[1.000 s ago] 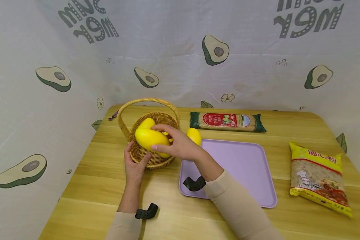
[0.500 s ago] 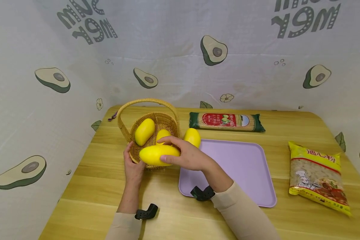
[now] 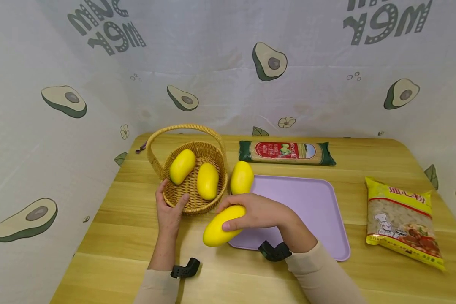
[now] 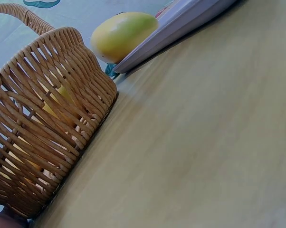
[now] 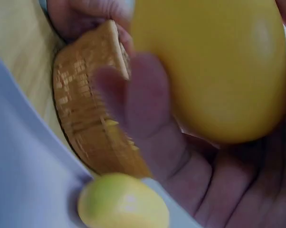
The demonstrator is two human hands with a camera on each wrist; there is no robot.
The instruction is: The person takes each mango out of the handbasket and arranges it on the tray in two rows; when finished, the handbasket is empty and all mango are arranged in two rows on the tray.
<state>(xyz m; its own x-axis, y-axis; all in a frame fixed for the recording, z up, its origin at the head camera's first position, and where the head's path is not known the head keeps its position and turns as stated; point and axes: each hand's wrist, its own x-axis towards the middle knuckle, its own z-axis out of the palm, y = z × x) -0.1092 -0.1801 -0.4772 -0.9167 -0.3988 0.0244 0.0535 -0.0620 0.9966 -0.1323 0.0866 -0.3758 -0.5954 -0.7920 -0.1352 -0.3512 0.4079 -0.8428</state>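
Observation:
My right hand (image 3: 264, 211) grips a yellow mango (image 3: 217, 231), held between the wicker basket and the tray's near left corner. Large in the right wrist view, that mango (image 5: 219, 66) lies against the curled fingers. The left hand (image 3: 169, 215) holds the near left rim of the wicker basket (image 3: 197, 209), thumb over the edge and fingers outside. Inside the basket are two mangoes, one at the left (image 3: 183, 166) and one at the right (image 3: 207, 181). Another mango (image 3: 242, 176) sits at the far left corner of the lilac tray (image 3: 308, 211).
Behind the tray lies a pack of spaghetti (image 3: 286, 153). A yellow-trimmed food bag (image 3: 404, 226) rests at the right of the wooden table (image 3: 118, 240). The basket's tall arched handle (image 3: 186, 126) rises above its opening. A printed curtain (image 3: 220, 84) encloses the back and sides.
The right hand has lifted a mango out of the basket and carried it toward me and to the right, past the rim. The left hand has stayed on the basket.

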